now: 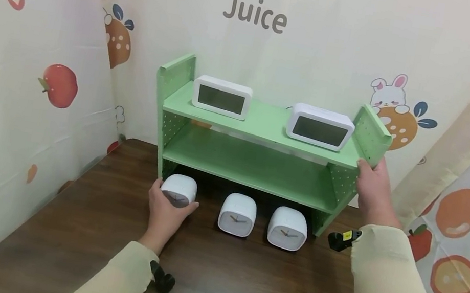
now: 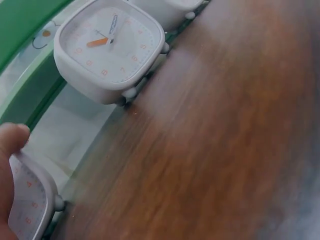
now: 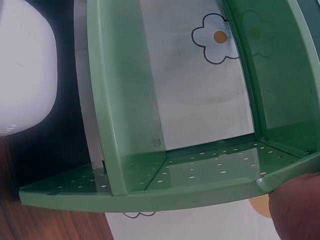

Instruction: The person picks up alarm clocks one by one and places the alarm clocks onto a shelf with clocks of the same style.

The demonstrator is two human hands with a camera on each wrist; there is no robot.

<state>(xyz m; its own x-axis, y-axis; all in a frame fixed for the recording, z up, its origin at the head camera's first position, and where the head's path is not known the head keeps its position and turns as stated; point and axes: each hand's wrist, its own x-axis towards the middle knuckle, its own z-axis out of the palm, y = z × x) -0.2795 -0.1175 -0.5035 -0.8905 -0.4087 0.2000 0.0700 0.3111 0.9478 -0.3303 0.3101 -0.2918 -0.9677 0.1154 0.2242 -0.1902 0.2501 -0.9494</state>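
Note:
My left hand (image 1: 166,215) holds a small white analog clock (image 1: 181,187) by its sides, fingers at its left and thumb at its right. This clock stands before the left end of a green two-tier shelf (image 1: 250,164). My right hand (image 1: 375,185) grips the shelf's right side panel, its thumb at the front edge near the upper board. Two more white analog clocks, a middle clock (image 1: 237,214) and a right clock (image 1: 288,228), stand in a row on the table. In the left wrist view, the thumb lies against the held clock (image 2: 32,200).
On the shelf's upper board stand two white digital clocks, a left one (image 1: 222,97) and a right one (image 1: 320,127), with dark screens. The brown wooden table (image 1: 213,277) reaches toward me. Fruit-printed curtains (image 1: 323,37) hang behind and at both sides.

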